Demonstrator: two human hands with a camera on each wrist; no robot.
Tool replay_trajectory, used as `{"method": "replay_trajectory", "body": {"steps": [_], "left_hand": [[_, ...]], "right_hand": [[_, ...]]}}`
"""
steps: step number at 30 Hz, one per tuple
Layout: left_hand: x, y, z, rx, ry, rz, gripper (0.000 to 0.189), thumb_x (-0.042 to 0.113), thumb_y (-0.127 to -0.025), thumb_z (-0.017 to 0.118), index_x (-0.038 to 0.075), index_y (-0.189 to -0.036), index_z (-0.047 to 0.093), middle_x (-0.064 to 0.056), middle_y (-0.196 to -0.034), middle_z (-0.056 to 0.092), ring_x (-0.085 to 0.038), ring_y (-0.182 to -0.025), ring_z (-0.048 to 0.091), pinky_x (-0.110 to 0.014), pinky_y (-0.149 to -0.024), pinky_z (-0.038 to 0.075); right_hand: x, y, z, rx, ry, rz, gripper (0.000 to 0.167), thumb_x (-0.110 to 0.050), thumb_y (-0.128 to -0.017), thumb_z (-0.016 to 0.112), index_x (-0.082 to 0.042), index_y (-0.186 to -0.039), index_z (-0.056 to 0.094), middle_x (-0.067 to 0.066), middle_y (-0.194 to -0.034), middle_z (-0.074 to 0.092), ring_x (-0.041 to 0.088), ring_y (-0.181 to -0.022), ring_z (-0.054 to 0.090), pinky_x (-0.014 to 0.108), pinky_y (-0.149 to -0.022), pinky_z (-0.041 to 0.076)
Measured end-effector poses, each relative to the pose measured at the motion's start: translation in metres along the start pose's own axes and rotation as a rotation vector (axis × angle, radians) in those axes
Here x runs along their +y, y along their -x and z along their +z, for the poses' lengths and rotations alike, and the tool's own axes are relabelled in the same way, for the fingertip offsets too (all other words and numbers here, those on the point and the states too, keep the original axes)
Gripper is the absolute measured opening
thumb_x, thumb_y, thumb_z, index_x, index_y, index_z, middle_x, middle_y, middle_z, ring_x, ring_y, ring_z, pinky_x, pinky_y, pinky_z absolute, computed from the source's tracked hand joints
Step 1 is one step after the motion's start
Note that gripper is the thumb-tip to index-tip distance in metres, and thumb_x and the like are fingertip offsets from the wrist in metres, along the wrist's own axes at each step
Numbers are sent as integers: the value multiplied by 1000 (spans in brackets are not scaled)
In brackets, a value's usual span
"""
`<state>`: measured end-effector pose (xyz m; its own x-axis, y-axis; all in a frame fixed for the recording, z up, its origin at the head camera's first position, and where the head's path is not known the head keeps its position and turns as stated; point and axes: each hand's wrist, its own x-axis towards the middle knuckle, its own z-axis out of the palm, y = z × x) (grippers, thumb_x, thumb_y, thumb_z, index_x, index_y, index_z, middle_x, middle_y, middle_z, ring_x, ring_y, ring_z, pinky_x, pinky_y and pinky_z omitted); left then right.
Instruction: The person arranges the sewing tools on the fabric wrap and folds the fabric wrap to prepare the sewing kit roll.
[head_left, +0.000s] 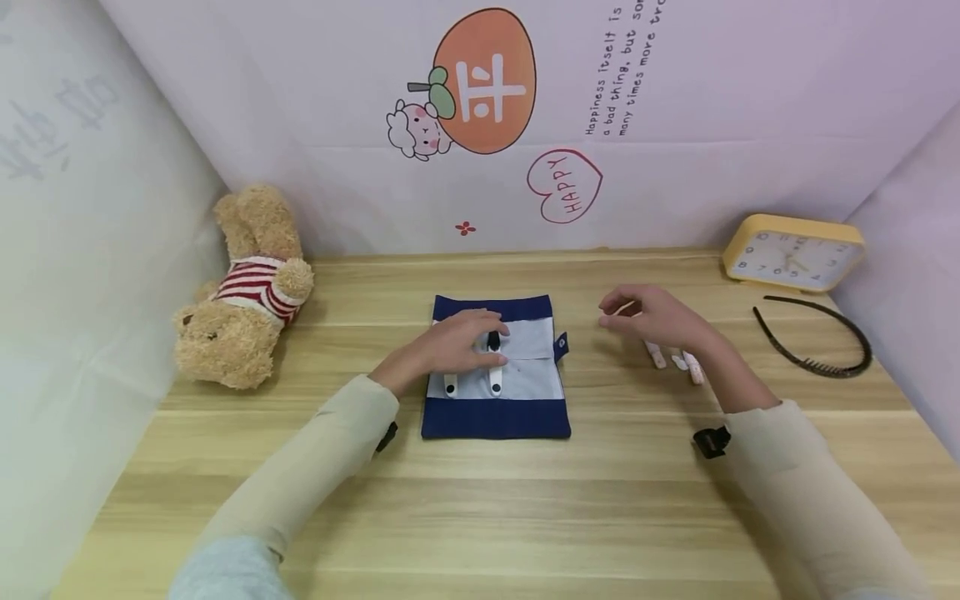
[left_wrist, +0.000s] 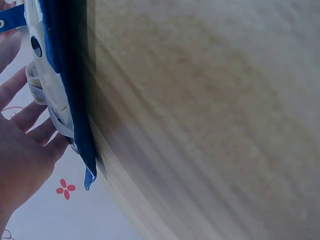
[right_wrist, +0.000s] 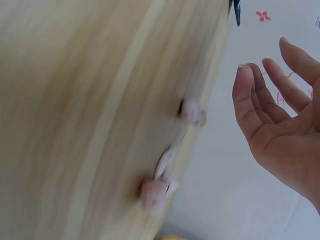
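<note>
A navy-edged cloth pouch (head_left: 495, 419) lies unfolded on the table, its light grey lining facing up and a snap tab at its right side. Two white-handled tools with a round black dot near one end lie on the lining; the right one (head_left: 496, 379) shows a black part at its top. My left hand (head_left: 461, 342) rests over the pouch, thumb and fingers spread on either side of that tool; the left wrist view shows the fingers (left_wrist: 37, 117) against elastic loops. My right hand (head_left: 652, 317) hovers loosely curled right of the pouch, holding nothing.
Small pink-and-white pieces (head_left: 693, 369) lie beneath my right hand. Farther right are a black headband (head_left: 862, 333) and a yellow-framed clock (head_left: 795, 254). A teddy bear (head_left: 240, 308) lies at the left by the wall. A white printed backdrop (head_left: 337, 200) bounds the table's far edge.
</note>
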<state>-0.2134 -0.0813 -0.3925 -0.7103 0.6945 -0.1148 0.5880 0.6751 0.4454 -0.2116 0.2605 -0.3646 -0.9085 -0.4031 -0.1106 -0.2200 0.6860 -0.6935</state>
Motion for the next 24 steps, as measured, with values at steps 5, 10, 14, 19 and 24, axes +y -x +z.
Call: {"method": "replay_trajectory", "body": {"steps": [5, 10, 14, 19, 24], "left_hand": [[1, -3, -2, -22, 13, 18, 43, 37, -99, 68, 12, -134, 65, -13, -154, 47, -31, -150, 28, -45, -121, 23], [2, -4, -2, -29, 18, 39, 38, 33, -99, 69, 11, -129, 68, -12, -151, 51, -31, -150, 30, -43, -122, 22], [1, -6, -1, -40, 20, 31, 36, 33, -99, 69, 12, -127, 69, -13, -154, 46, -32, -150, 28, -46, -121, 23], [2, -6, -2, -60, 21, 17, 35, 33, -99, 68, 13, -127, 69, -13, -157, 42, -32, -151, 25, -48, -121, 24], [3, -6, -2, -71, 29, 25, 31, 32, -99, 68, 14, -124, 71, -14, -158, 41, -34, -152, 22, -49, -121, 24]], "right_hand": [[11, 10, -9, 4, -11, 28, 35, -22, -100, 67, 2, -125, 63, 19, -121, 65, 34, -110, 63, 41, -85, 55], [23, 17, -16, -12, -53, 40, 35, -16, -100, 66, 6, -127, 61, 23, -121, 63, 34, -105, 64, 35, -78, 57], [32, 20, -20, -28, -43, 50, 35, -12, -98, 68, 8, -127, 60, 23, -118, 64, 31, -102, 64, 33, -74, 57], [39, 22, -24, -72, -39, 77, 36, -6, -97, 67, 9, -128, 59, 23, -117, 62, 30, -100, 62, 34, -72, 57], [43, 21, -27, -145, -83, 125, 38, -1, -96, 65, 12, -131, 55, 26, -121, 59, 30, -100, 62, 39, -76, 58]]}}
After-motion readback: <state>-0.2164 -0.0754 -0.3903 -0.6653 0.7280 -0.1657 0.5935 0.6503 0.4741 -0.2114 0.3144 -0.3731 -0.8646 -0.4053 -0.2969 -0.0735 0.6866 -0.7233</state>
